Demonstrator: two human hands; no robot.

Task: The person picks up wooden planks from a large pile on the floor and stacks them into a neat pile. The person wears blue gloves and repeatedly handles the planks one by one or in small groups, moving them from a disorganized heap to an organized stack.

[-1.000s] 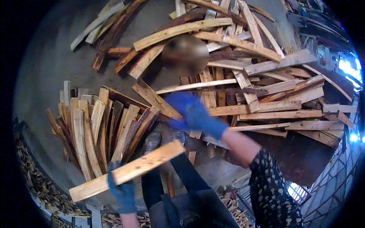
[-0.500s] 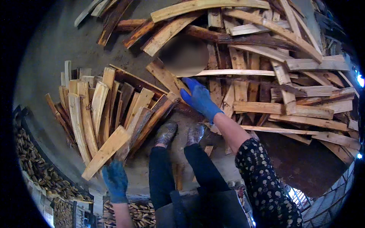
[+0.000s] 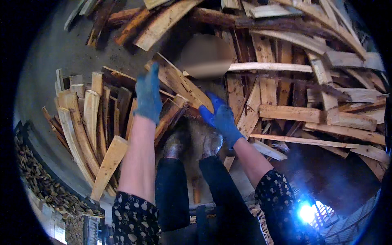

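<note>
both hands in worn blue gloves, raised over the floor between two lots of split wood. main piece: a flat pale board (image 3: 183, 83), knotted and dark-flecked, slanting from upper left to lower right between the hands. right hand (image 3: 220, 118) at its lower end, thumb and fingers parted by about the board's thickness, closed on that end. left hand (image 3: 148, 96) beside the upper end, fingers straight and close together, not wrapped round the wood; cannot tell whether it touches the edge. below the board, to the left, a fanned bundle of slats (image 3: 77, 122), partly behind the left forearm. shorter loose board (image 3: 109, 167) leaning across the bundle's near end. to the right, a broad heap of planks (image 3: 267, 87), crossed and overlapping, some with dark bark. shoes (image 3: 212, 145) on the floor below the hands. sleeves (image 3: 136, 218) dark, with pale spots. bright light (image 3: 307, 212) lower right.
</note>
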